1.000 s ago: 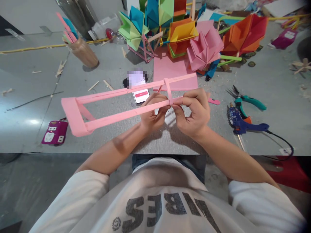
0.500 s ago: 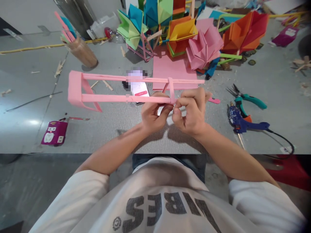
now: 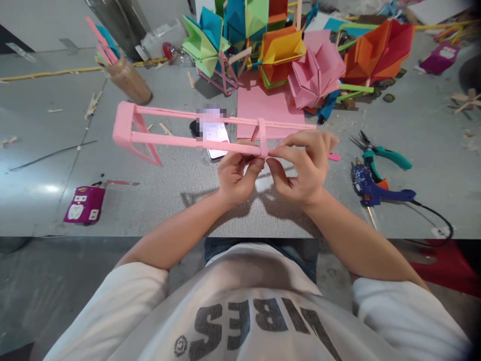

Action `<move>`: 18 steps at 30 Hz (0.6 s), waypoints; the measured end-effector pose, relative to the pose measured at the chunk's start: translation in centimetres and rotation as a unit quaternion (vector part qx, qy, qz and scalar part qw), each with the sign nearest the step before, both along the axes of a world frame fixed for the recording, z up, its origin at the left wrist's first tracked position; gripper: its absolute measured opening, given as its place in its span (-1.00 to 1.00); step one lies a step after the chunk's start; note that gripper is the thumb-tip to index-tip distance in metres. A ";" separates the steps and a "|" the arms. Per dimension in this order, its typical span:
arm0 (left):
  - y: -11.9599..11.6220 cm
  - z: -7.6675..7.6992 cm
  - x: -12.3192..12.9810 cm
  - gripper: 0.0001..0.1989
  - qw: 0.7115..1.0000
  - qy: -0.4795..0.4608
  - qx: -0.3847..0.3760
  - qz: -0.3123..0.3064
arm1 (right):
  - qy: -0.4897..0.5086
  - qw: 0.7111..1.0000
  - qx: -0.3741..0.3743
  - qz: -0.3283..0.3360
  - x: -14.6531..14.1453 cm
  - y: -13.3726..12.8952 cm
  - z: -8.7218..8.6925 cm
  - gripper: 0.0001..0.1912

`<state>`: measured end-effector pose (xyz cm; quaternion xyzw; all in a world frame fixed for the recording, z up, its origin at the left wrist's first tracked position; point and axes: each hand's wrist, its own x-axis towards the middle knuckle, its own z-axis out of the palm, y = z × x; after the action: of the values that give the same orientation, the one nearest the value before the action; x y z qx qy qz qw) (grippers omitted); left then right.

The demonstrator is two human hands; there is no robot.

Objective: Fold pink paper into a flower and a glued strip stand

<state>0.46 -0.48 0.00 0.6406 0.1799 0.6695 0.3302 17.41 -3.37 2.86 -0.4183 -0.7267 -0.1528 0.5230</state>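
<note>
A long pink frame of flat craft sticks [image 3: 165, 140] is held above the table, its squared end to the left and a cross strip [image 3: 262, 133] near its right part. My left hand [image 3: 240, 175] is closed around the near rail just below that strip, thumb on the near side. At the same corner, the thumb and forefinger of my right hand [image 3: 306, 168] pinch the strip's lower end; the other fingers are bent loosely. Behind the frame lies a phone [image 3: 218, 149], partly covered. A pink stick end [image 3: 334, 157] shows beside my right hand.
Coloured folded-paper shapes [image 3: 317, 70] crowd the back, by pink paper sheets [image 3: 270, 108]. On the right lie teal pliers [image 3: 393, 156] and a blue glue gun [image 3: 387, 194] with a cord. On the left are a purple box [image 3: 84, 205] and a stick holder [image 3: 130, 82].
The frame's left end has swung slightly up and right. My right hand's fingers have straightened and spread a little from their tighter curl. My left hand keeps its hold.
</note>
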 end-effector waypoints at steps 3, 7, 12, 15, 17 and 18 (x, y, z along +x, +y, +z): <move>0.1 0.0 -0.1 -0.89 1.000 0.006 0.007 -0.008 | 0.009 1.000 0.004 0.008 0.1 0.3 -0.2 -0.85; 0.3 -0.5 -0.3 -0.86 1.000 0.022 0.001 -0.005 | 0.040 0.999 -0.017 0.019 0.2 0.7 -0.5 -0.83; 0.4 -0.8 -0.6 -0.87 0.999 0.028 0.009 -0.019 | 0.034 0.999 -0.006 -0.006 0.3 0.1 -0.6 -0.79; 0.2 -0.5 -0.7 -0.89 0.999 0.041 0.024 -0.010 | 0.028 0.999 0.004 -0.035 0.3 -0.2 -0.8 -0.76; 0.2 -0.3 -0.7 -0.89 0.998 0.050 0.030 0.004 | 0.018 0.998 0.002 -0.052 0.4 -0.3 -1.0 -0.75; 0.2 -0.1 -0.7 -0.88 0.998 0.055 0.033 0.012 | 0.015 0.999 0.002 -0.052 0.5 -0.3 -1.1 -0.75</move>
<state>-0.23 -0.33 -0.13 0.6849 0.1832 0.6424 0.2909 17.90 -3.66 1.76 -0.4565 -0.6956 -0.1749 0.5264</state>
